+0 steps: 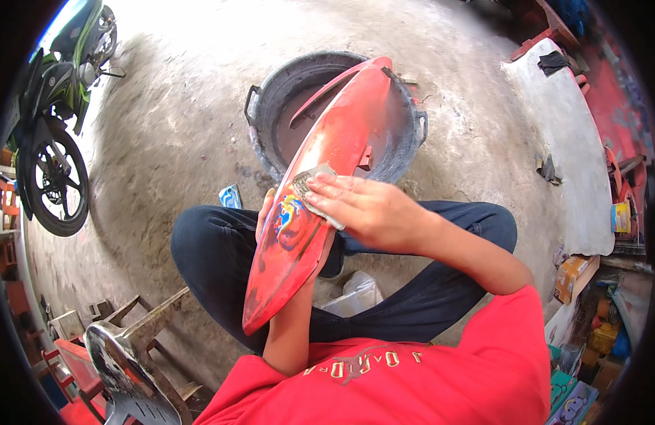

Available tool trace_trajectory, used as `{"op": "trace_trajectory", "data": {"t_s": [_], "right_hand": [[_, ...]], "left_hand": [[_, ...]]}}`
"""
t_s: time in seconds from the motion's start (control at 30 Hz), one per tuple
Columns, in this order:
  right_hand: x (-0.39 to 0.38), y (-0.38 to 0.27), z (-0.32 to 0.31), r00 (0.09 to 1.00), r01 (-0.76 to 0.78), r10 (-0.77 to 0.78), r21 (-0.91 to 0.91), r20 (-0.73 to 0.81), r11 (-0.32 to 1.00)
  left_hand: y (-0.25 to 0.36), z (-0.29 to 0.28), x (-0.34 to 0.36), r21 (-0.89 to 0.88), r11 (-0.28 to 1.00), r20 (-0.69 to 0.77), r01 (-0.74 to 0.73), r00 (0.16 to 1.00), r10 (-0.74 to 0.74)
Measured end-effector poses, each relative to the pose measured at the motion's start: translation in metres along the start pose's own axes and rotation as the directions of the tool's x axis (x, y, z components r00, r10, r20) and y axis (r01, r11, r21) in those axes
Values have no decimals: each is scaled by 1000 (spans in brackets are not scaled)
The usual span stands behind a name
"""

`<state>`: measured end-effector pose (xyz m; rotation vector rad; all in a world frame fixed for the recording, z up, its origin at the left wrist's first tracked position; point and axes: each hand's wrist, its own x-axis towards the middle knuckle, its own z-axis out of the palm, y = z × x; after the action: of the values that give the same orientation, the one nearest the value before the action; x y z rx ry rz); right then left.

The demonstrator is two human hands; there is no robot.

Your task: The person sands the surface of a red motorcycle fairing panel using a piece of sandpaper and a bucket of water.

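A long, pointed red motorcycle body panel (334, 134) lies slantwise across my lap, its far end over a round dark tub (262, 134) with brownish liquid in it. A patch of the panel near me is worn through to blue, yellow and white layers. My right hand (373, 209) presses a folded piece of sandpaper (308, 183) onto the panel just beyond that patch, fingers together over it. My left hand (264, 211) supports the panel from beneath; only some fingers show at its left edge, and the palm is hidden. A thinner red strip (320, 96) rests in the tub, partly behind the panel.
A blue-and-white packet (230, 197) lies on the concrete floor by my left knee. Between my legs is a clear plastic container (357, 296). A motorcycle (58, 163) stands at far left, metal parts (140, 368) at lower left. A whitish slab (565, 142) and boxes (575, 276) line the right.
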<state>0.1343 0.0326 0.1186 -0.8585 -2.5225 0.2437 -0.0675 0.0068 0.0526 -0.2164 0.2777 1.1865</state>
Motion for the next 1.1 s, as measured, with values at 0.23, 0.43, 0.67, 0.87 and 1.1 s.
{"op": "trace_trajectory", "data": {"t_s": [0.23, 0.43, 0.67, 0.87, 1.1], "right_hand": [[15, 7, 1, 1000, 12, -12, -84, 7, 996], [5, 56, -10, 967, -244, 252, -134, 49, 961], [1, 59, 0, 971, -237, 237, -70, -13, 969], [1, 17, 7, 999, -32, 32, -15, -5, 999], [5, -4, 3, 996, 85, -86, 22, 39, 996]], "left_hand": [[-2, -1, 3, 30, 989, 291, 142, 946, -145], [2, -1, 3, -67, 984, 205, 162, 968, -146], [-3, 7, 0, -161, 980, 95, 112, 991, -98], [2, -2, 5, -13, 992, 159, 123, 980, -119], [-2, -11, 10, -135, 987, 159, 92, 985, -70]]}}
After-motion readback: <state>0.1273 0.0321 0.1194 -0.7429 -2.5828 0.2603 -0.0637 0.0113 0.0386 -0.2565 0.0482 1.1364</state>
